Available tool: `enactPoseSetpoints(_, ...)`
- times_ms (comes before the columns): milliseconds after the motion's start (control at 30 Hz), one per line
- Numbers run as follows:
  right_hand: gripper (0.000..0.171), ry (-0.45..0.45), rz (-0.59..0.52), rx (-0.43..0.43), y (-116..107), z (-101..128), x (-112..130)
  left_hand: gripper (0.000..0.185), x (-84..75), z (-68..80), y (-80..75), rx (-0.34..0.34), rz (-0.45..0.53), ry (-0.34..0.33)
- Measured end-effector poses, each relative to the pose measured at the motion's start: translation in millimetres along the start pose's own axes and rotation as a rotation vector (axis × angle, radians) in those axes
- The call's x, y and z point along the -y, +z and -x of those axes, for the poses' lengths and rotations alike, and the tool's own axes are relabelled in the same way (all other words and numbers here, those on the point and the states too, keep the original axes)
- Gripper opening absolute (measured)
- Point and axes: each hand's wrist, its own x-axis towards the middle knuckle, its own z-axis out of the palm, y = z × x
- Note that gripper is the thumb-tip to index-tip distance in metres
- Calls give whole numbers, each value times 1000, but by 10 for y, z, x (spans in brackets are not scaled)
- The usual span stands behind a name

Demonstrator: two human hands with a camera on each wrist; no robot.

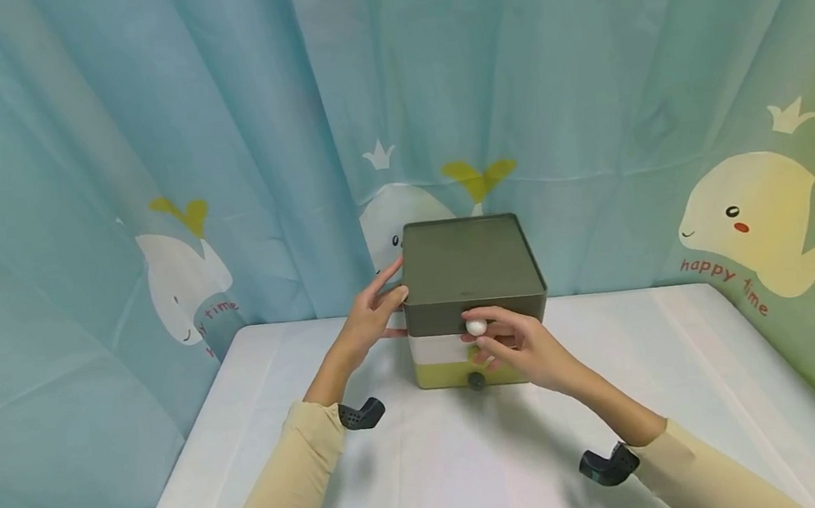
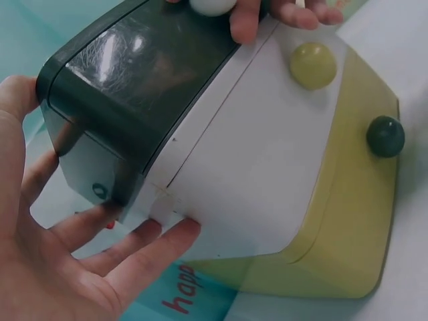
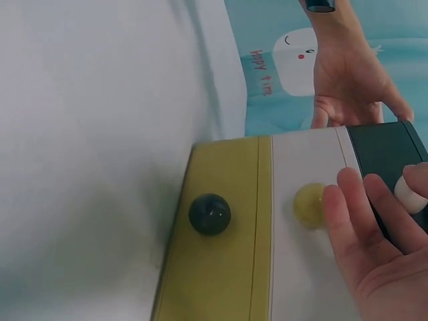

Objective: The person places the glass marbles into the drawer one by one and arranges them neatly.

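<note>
Both my hands on the three-drawer box

It sits mid-surface by the curtain. My left hand braces its side, fingers straight and spread; my right hand has fingers pinching the top drawer's white knob.

Right hand pinches white knob (top drawer).

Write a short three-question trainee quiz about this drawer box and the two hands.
1. True or false: the right hand pinches the white knob of the top drawer.
2. Which knob is lowest on the drawer box? A yellow, B dark green, C white.
3. Fill in: the left hand rests against the box's ____ side.

Key: 1 true; 2 B, the dark green knob; 3 left.
</note>
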Motion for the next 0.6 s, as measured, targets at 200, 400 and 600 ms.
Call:
enactPoseSetpoints(200,46,-1,76,-8,-30,92,46,59,13,81,8,-7,-10,19)
enactPoseSetpoints(400,50,-28,192,10,-89,229,118,60,74,197,-4,-38,-61,48)
enactPoseSetpoints(600,55,-82,333,21,-137,390,145,63,162,343,-19,-56,-246,100)
